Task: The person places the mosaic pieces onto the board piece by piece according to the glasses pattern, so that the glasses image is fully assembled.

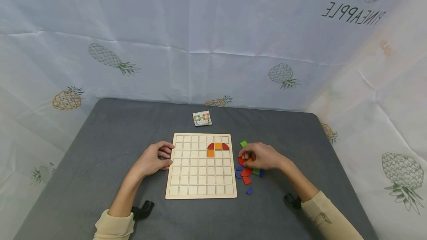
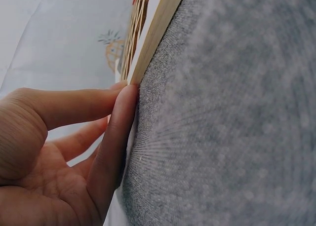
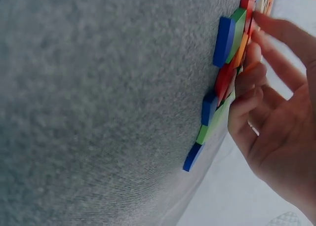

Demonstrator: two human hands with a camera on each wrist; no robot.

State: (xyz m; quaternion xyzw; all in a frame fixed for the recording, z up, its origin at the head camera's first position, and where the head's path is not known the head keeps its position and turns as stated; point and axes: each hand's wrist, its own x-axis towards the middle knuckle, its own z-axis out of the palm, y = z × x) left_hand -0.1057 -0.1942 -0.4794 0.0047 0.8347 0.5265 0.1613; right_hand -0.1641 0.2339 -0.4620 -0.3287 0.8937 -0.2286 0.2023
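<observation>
A pale wooden grid board (image 1: 190,180) lies on the grey table. My left hand (image 1: 154,160) touches its left edge with thumb and fingertips, close up in the left wrist view. Two orange squares (image 1: 218,146) and two red quarter-round pieces (image 1: 225,146) sit in the board's upper right cells. Right of the board, my right hand (image 1: 263,156) bends over a pile of loose coloured pieces. Its thumb and index fingertip pinch a red piece (image 1: 241,161). The hand hides part of the pile, which shows a green piece (image 3: 237,31) and a blue piece (image 3: 224,41).
A small printed pattern card (image 1: 202,118) lies behind the board. One blue piece (image 1: 249,191) sits apart, nearer the front. Black straps hang at both wrists. A white pineapple-print cloth (image 1: 227,21) hangs behind the table (image 1: 133,117).
</observation>
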